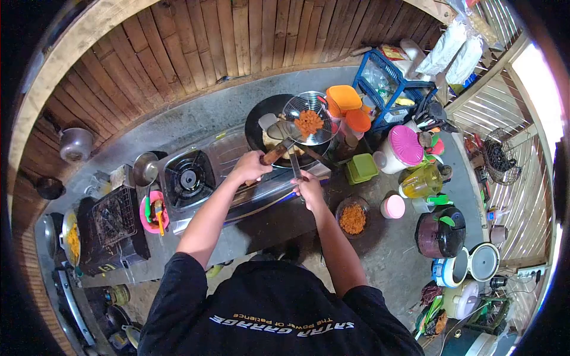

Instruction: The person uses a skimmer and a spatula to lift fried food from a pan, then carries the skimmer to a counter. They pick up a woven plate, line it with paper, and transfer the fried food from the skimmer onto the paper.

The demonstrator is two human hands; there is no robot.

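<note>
My left hand [250, 168] is closed around the wooden handle of a round wire strainer [323, 132]. Small orange fried-looking pieces [309, 123] lie in the strainer, which is over the right side of a dark wok [256, 110]. My right hand [309, 189] grips the metal handle of a spatula [268, 123], whose head is over the wok at the strainer's left. The two handles cross near the wok's front edge. Something pale shows in the wok, partly covered by the tools. A bowl of similar orange pieces [352, 219] stands to the right of my right hand.
Left of the wok is a gas burner [189, 178], with a pink basin [154, 212] of utensils beside it. Orange tubs [344, 98], a green container [361, 168] and a pink-lidded container [405, 145] stand close on the right. A blue rack [392, 86] is behind them.
</note>
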